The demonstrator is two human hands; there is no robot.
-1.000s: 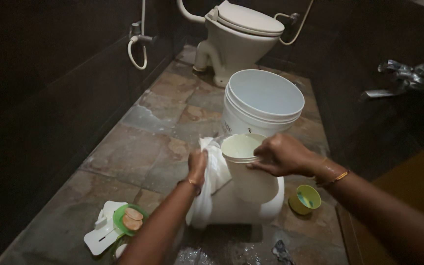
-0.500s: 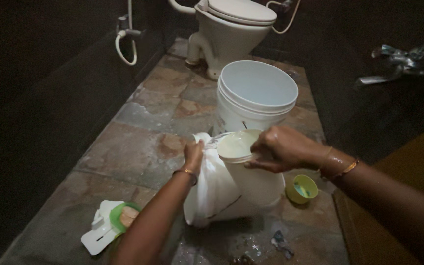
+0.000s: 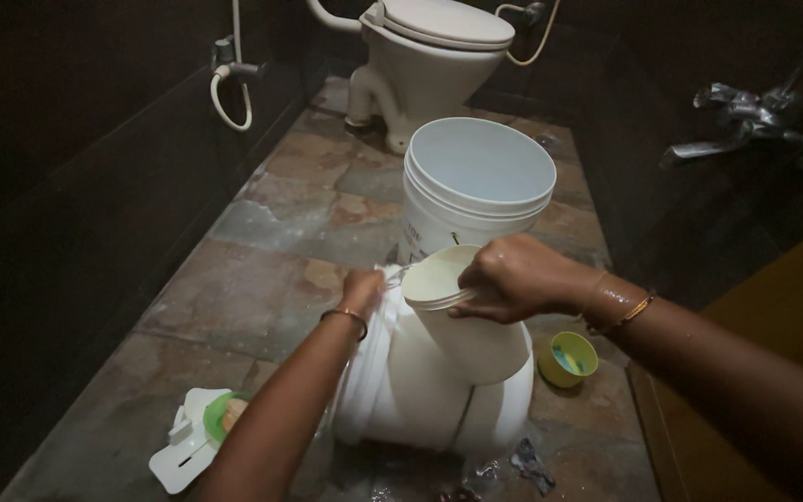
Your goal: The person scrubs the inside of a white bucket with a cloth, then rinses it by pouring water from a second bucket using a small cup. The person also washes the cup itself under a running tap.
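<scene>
Fingers of the right hand curl tight around the rim of a white plastic mug, which is tilted, its open mouth facing up and left, and pressed against a white bucket lying on its side on the stone-tiled floor. On the far side of that tipped bucket, the left hand is closed on its rim, at the mug's left; a thin bangle circles that wrist, and another shows on the right wrist, which looks wet. Just behind the tipped bucket stands an upright white bucket, open at the top, with a patch of dark print low on its side, too small to make out. Behind it, at the end of the room, is a white toilet with its lid down. Right of the tipped bucket sits a small yellow-green cup. Left of it, near the person's left forearm, lie a flat white plastic piece and a green dish. A metal tap juts from the dark wall at the right, and a hose hangs on the left wall.
</scene>
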